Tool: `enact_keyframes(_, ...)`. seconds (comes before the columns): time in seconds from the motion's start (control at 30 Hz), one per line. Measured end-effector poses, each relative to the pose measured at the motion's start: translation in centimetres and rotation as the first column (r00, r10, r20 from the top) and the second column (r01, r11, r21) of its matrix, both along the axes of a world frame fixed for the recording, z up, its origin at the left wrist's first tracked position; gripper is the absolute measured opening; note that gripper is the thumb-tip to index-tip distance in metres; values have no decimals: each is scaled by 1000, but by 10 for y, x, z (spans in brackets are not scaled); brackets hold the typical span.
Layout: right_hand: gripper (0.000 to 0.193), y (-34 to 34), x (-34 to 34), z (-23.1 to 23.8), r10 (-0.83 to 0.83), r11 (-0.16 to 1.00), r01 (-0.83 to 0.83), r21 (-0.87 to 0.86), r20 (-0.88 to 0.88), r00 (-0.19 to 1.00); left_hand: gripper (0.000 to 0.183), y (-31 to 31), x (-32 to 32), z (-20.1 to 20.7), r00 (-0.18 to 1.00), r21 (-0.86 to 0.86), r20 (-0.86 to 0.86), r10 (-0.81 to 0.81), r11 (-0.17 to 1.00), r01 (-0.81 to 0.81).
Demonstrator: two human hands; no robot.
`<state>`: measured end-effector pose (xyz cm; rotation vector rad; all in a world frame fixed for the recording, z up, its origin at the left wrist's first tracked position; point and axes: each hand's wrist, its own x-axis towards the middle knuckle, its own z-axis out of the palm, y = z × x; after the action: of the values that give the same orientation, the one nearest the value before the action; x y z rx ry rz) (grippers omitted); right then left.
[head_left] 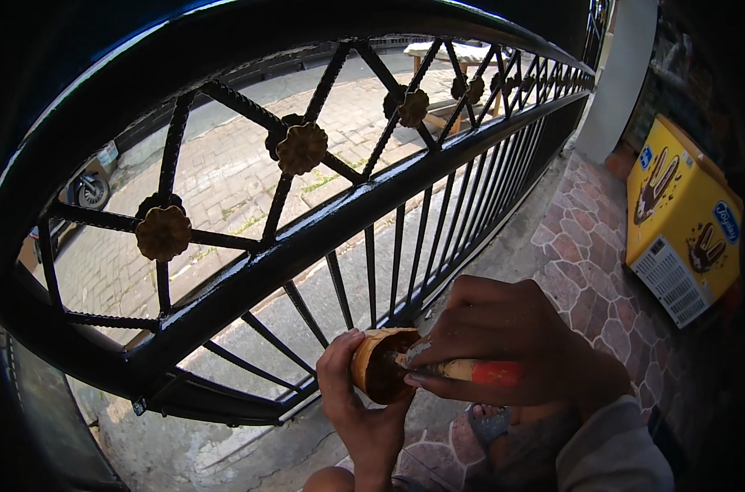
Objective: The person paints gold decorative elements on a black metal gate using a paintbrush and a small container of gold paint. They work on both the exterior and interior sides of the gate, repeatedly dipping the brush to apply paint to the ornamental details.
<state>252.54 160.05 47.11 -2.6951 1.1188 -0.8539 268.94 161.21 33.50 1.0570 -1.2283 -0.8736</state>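
Note:
My left hand is wrapped round a small tan cup with a brown inside, held tilted toward me in front of the gate. In my right hand, the fingers pinch a paintbrush with a wooden handle and a red end. The brush's tip reaches into the cup's mouth, and its bristles are mostly hidden there. Beyond both hands stands a black metal gate. Gold flower ornaments, such as the nearest flower and another flower, sit where its twisted bars cross.
On the right, a yellow carton stands on stone-patterned paving. Upright bars fill the lower gate close ahead of my hands. A brick-paved street lies beyond it, with a wooden table and part of a motorbike wheel. My foot shows below.

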Motion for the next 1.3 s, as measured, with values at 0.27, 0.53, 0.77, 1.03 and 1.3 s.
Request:
enact_keyframes(0.27,17,-12,-10,-20,-24,999,23,29,23,999,68,-2,-10,-1,996,76,-78,-42,996,48)
enact_keyframes(0.53,18,-21,-16,-28,24,1000,-24,-18,-12,1000,67,-4,-20,-2,1000,53,6,-3,999,2)
enact_keyframes(0.77,18,-23,-16,-31,62,998,-62,-22,-13,998,81,1,-14,-1,983,-52,182,3,999,7)
enact_keyframes(1.03,19,-21,-16,-34,70,997,-70,-15,-19,997,80,5,-15,0,990,-17,141,9,1000,-7)
enact_keyframes(1.3,18,-22,-20,-37,57,998,-57,15,-33,998,80,2,-16,-2,993,-27,119,-15,999,19)
